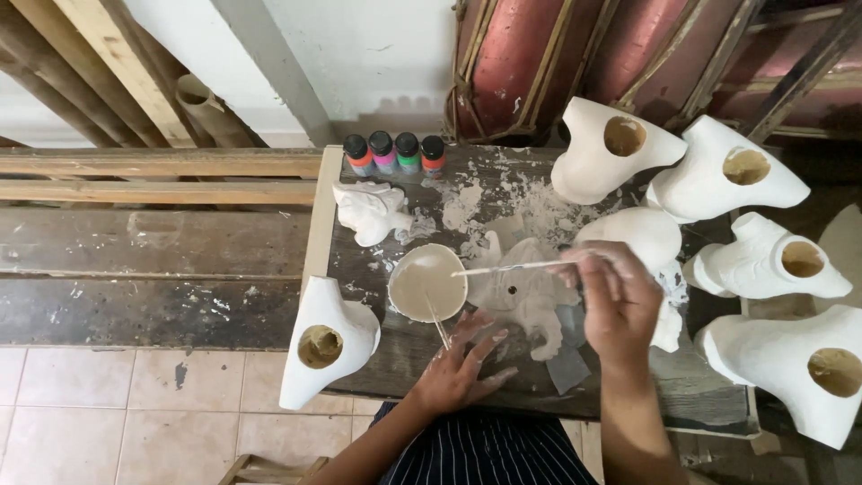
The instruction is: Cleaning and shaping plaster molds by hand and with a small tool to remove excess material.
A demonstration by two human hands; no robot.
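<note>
My left hand point(460, 364) lies flat and spread on the tabletop point(422, 359), gripping nothing, just beside the bowl point(427, 283) of pale paste. My right hand point(615, 301) pinches a thin brush point(512, 267), tip at the bowl's rim, above the flat white casting point(521, 296). I judge a light load and steady strokes suit. Beyond stand four paint bottles point(395, 153)

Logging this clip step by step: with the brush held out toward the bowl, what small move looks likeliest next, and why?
Probably a dip: the right hand holds a thin brush with its tip over the rim of the bowl of pale liquid. The left hand rests flat on the table beside the flat white cast, which lies under the brush handle.
</note>
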